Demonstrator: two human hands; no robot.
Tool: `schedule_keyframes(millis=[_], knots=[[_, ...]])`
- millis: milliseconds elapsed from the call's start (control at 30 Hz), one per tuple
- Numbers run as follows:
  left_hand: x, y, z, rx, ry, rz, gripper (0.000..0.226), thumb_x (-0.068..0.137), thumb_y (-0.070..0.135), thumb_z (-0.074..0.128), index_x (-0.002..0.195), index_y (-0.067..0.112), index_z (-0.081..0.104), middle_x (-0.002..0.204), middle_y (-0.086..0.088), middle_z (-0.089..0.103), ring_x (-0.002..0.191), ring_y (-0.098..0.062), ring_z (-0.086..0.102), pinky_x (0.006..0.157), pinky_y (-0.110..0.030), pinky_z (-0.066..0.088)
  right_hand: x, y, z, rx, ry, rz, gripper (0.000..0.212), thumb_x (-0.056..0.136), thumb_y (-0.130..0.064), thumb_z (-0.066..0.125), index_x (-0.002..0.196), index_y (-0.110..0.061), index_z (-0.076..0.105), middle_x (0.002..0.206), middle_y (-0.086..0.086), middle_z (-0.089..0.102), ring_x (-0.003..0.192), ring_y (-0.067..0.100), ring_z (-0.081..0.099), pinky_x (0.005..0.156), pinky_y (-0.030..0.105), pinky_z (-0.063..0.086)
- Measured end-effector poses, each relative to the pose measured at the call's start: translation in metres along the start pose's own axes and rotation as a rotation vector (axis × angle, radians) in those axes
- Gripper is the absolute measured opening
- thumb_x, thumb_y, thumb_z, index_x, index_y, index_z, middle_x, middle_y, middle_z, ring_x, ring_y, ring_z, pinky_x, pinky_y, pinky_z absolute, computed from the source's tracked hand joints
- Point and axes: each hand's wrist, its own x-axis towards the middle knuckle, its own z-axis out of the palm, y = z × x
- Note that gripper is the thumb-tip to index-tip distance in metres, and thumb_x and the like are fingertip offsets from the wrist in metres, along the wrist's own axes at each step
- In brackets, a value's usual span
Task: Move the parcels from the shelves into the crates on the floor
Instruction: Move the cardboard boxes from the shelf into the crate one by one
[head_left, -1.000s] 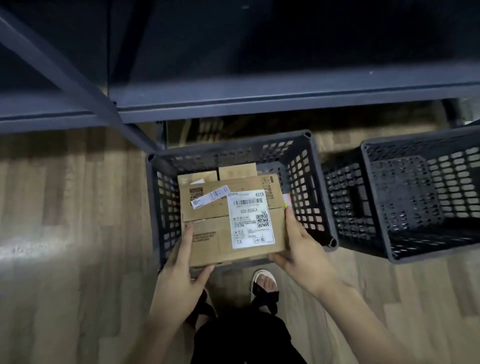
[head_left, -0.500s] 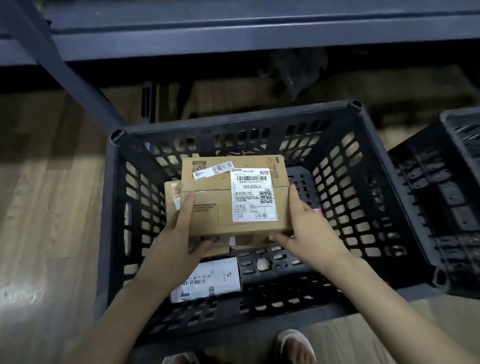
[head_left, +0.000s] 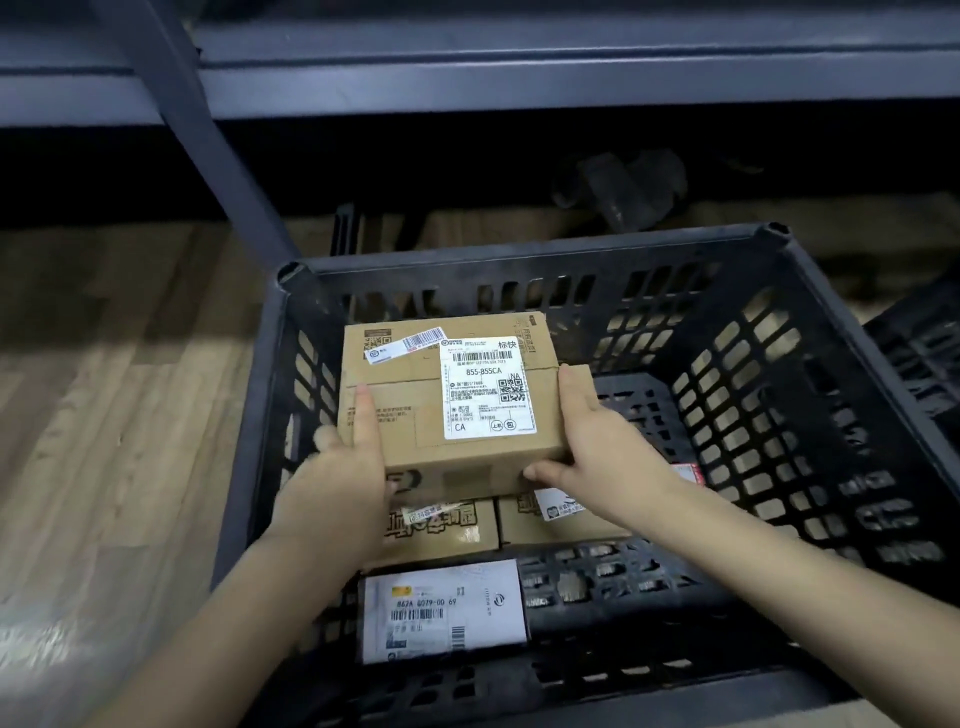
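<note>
Both hands are inside the black crate (head_left: 810, 364), gripping one cardboard parcel (head_left: 415, 415) between them: the left hand (head_left: 337, 483) clasps its left side with a finger laid on top, and the right hand (head_left: 608, 447) clasps its right side with the thumb under the near edge. Whether the parcel already rests on the boxes below or hangs just above them is hard to tell from this angle. Beneath it lie two printed cartons (head_left: 447, 525), and nearer the camera a flat parcel with a white label (head_left: 441, 608), so several parcels seem already delivered. Letting go of this one remains. A second crate (head_left: 919, 358) shows at the right edge; the shelf (head_left: 519, 78) above hides its contents.
</note>
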Motion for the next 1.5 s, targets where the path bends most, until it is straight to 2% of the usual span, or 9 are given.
schedule_keyframes(millis=[200, 367, 667, 800, 900, 1000, 1100, 1300, 1500], knots=[[0.015, 0.009, 0.004, 0.102, -0.135, -0.123, 0.093, 0.092, 0.013, 0.054, 0.146, 0.009, -0.021, 0.132, -0.020, 0.026, 0.113, -0.029, 0.045, 0.091, -0.036, 0.044, 0.017, -0.002, 0.026, 0.054, -0.021, 0.023, 0.110, 0.083, -0.032, 0.071, 0.150, -0.009, -0.014, 0.142, 0.011, 0.043, 0.124, 0.024, 0.046, 0.101, 0.030, 0.039], [0.018, 0.013, 0.009, 0.193, -0.189, -0.151, 0.089, 0.089, 0.003, 0.053, 0.147, 0.004, -0.014, 0.134, -0.023, 0.024, 0.118, -0.030, 0.041, 0.093, -0.037, 0.043, 0.017, 0.000, 0.032, 0.028, -0.012, 0.007, 0.107, 0.085, -0.031, 0.069, 0.149, -0.009, -0.014, 0.147, 0.008, 0.036, 0.128, 0.023, 0.043, 0.101, 0.027, 0.035], [0.020, 0.018, 0.000, 0.547, -0.093, -0.043, 0.061, 0.089, 0.015, 0.056, 0.140, 0.001, 0.025, 0.134, -0.014, 0.032, 0.123, -0.026, 0.036, 0.095, -0.030, 0.040, 0.020, -0.003, 0.031, -0.126, -0.085, -0.018, 0.099, 0.092, -0.031, 0.059, 0.147, -0.005, -0.019, 0.149, 0.011, 0.030, 0.118, 0.025, 0.050, 0.085, 0.025, 0.039], [0.029, 0.023, -0.003, 0.559, -0.161, -0.010, 0.068, 0.085, 0.020, 0.065, 0.139, 0.000, 0.029, 0.134, -0.016, 0.033, 0.126, -0.029, 0.036, 0.101, -0.034, 0.037, 0.025, -0.004, 0.025, -0.213, -0.122, -0.022, 0.103, 0.089, -0.042, 0.061, 0.148, -0.002, -0.013, 0.147, 0.014, 0.032, 0.125, 0.027, 0.042, 0.098, 0.033, 0.040], [0.035, 0.023, -0.015, 0.449, -0.177, 0.002, 0.084, 0.078, 0.050, 0.069, 0.138, 0.004, 0.033, 0.133, -0.013, 0.038, 0.125, -0.027, 0.038, 0.100, -0.036, 0.039, 0.024, -0.007, 0.014, -0.328, -0.117, -0.050, 0.108, 0.083, -0.063, 0.054, 0.149, -0.002, -0.004, 0.153, 0.014, 0.022, 0.140, 0.028, 0.022, 0.111, 0.034, 0.025], [0.037, 0.019, -0.021, 0.337, -0.134, 0.066, 0.096, 0.071, 0.062, 0.069, 0.141, 0.011, 0.026, 0.140, -0.007, 0.033, 0.131, -0.026, 0.033, 0.103, -0.039, 0.037, 0.027, -0.010, 0.004, -0.413, -0.045, -0.124, 0.112, 0.077, -0.073, 0.050, 0.151, -0.008, -0.005, 0.159, 0.011, 0.001, 0.146, 0.025, 0.003, 0.117, 0.036, 0.010], [0.042, 0.014, -0.016, 0.278, -0.172, 0.139, 0.104, 0.072, 0.059, 0.069, 0.147, 0.014, 0.013, 0.153, -0.008, 0.015, 0.138, -0.028, 0.021, 0.111, -0.042, 0.031, 0.037, -0.012, 0.001, -0.433, -0.049, -0.291, 0.104, 0.080, -0.066, 0.054, 0.152, -0.014, 0.000, 0.159, 0.005, 0.001, 0.146, 0.022, -0.001, 0.118, 0.036, 0.003], [0.053, 0.008, -0.013, 0.249, -0.198, 0.183, 0.103, 0.070, 0.058, 0.071, 0.147, 0.015, 0.017, 0.151, -0.008, 0.018, 0.135, -0.030, 0.027, 0.110, -0.040, 0.031, 0.052, -0.011, 0.001, -0.500, -0.195, -0.372, 0.086, 0.087, -0.062, 0.047, 0.152, -0.021, 0.010, 0.160, 0.004, -0.002, 0.147, 0.019, 0.002, 0.113, 0.034, 0.023], [0.046, 0.009, -0.014, 0.265, -0.200, 0.144, 0.106, 0.073, 0.060, 0.067, 0.150, 0.016, 0.010, 0.156, -0.006, 0.010, 0.141, -0.030, 0.018, 0.110, -0.044, 0.032, 0.046, -0.006, 0.005, -0.483, -0.172, -0.392, 0.081, 0.090, -0.061, 0.042, 0.152, -0.021, 0.008, 0.160, 0.006, -0.006, 0.147, 0.020, -0.002, 0.117, 0.034, 0.018]])
